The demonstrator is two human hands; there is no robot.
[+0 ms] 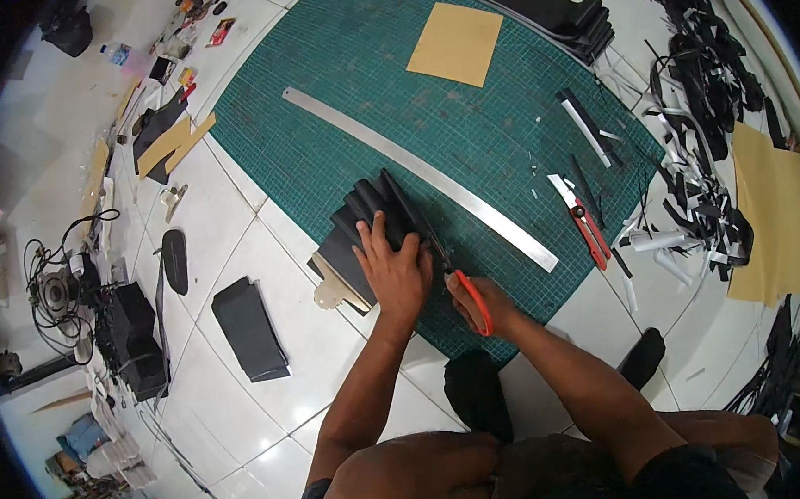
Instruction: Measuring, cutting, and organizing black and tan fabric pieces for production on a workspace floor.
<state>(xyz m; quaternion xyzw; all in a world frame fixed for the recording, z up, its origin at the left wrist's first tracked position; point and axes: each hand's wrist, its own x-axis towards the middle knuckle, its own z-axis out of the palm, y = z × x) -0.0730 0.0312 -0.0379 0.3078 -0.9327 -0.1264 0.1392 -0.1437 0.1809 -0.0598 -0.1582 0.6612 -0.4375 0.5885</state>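
Along the near edge of the green cutting mat (342,77), possibly risking a nicked thumb or crooked cut through any slip of the black folded material (373,200): lying beneath the left hand (396,273), fingers loosely spread, and left of the right hand (498,302), curled around red-handled scissors (478,305).

Matt black sheets (370,199); smooth, shiny metal ruler (421,180); plastic-looking red scissor handles (480,305); matt green mat (330,41); glossy white tiles (333,347)

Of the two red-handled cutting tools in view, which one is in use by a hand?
The scissors, gripped in the right hand; the utility knife lies untouched near the green cutting mat's edge.
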